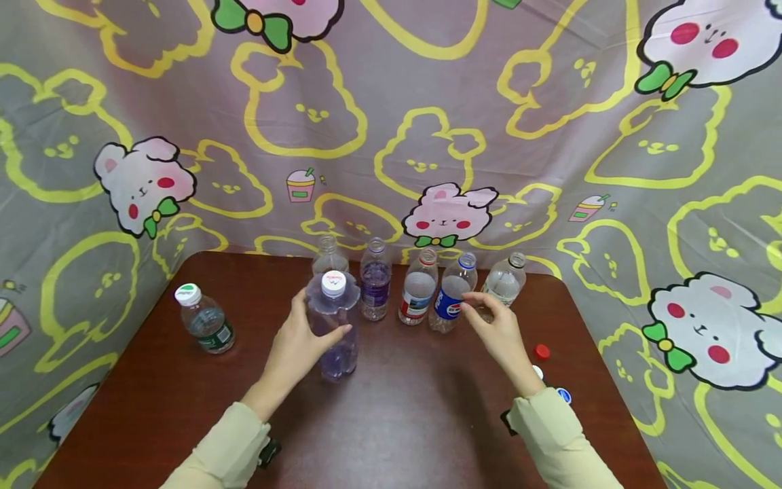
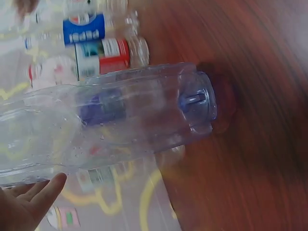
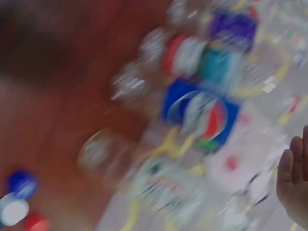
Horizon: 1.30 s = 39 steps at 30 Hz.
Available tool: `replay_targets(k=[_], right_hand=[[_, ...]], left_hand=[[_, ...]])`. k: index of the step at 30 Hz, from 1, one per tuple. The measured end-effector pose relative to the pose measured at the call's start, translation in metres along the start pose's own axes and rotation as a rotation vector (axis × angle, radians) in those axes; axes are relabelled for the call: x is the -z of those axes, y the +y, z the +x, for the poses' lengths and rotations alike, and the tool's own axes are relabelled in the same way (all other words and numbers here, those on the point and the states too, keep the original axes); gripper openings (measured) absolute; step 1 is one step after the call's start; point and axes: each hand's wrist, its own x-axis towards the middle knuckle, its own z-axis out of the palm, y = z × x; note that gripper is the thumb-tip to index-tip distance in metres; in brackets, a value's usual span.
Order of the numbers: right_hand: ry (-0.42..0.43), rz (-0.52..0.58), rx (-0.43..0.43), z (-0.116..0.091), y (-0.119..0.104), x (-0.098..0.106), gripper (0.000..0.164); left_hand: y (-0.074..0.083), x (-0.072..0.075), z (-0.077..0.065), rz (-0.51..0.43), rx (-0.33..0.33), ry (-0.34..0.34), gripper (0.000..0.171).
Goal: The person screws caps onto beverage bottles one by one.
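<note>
My left hand [image 1: 299,339] holds a tall, clear purple-tinted bottle [image 1: 339,339], its thumb across the front. The bottle is upright, with a white cap [image 1: 334,283] on it; its base [image 2: 197,101] shows close to the tabletop in the left wrist view, and I cannot tell if they touch. My right hand [image 1: 504,333] hovers in front of the back row, fingers loosely bent and holding nothing. Nearest to it are an uncapped Pepsi bottle [image 1: 452,299] with a blue label and an uncapped bottle with a pale label [image 1: 504,282], partly behind the hand.
Further along the row stand uncapped bottles: one red-and-white labelled [image 1: 417,299], one purple-labelled [image 1: 375,285], one clear [image 1: 330,255]. A white-capped, green-labelled bottle [image 1: 208,322] stands at the left. Red [image 1: 541,352], white [image 1: 537,371] and blue [image 1: 563,395] caps lie at the right. A patterned cloth [image 1: 342,136] surrounds the table.
</note>
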Motion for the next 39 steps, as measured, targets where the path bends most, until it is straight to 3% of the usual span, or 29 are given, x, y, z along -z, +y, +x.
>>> replay_targets(k=[6, 10, 13, 16, 20, 25, 39], right_hand=[[0.139, -0.233, -0.103, -0.007, 0.057, 0.033, 0.024], [0.188, -0.364, -0.186, -0.016, 0.093, 0.049, 0.026], [0.131, -0.43, -0.244, -0.024, 0.115, 0.057, 0.029], [0.015, -0.477, -0.304, -0.031, 0.134, 0.062, 0.036], [-0.102, -0.521, -0.365, -0.036, 0.154, 0.063, 0.044], [-0.129, -0.548, -0.396, -0.042, 0.164, 0.062, 0.047], [-0.114, -0.556, -0.376, -0.049, 0.164, 0.063, 0.045]], left_hand=[[-0.025, 0.024, 0.009, 0.029, 0.087, 0.103, 0.093], [-0.039, 0.035, 0.017, -0.009, 0.131, 0.179, 0.092], [-0.047, 0.039, 0.024, -0.04, 0.145, 0.24, 0.091], [-0.053, 0.042, 0.029, -0.041, 0.161, 0.294, 0.09], [-0.057, 0.043, 0.035, -0.059, 0.177, 0.327, 0.089], [-0.059, 0.042, 0.041, -0.053, 0.195, 0.331, 0.091], [-0.054, 0.045, 0.052, -0.012, 0.215, 0.314, 0.093]])
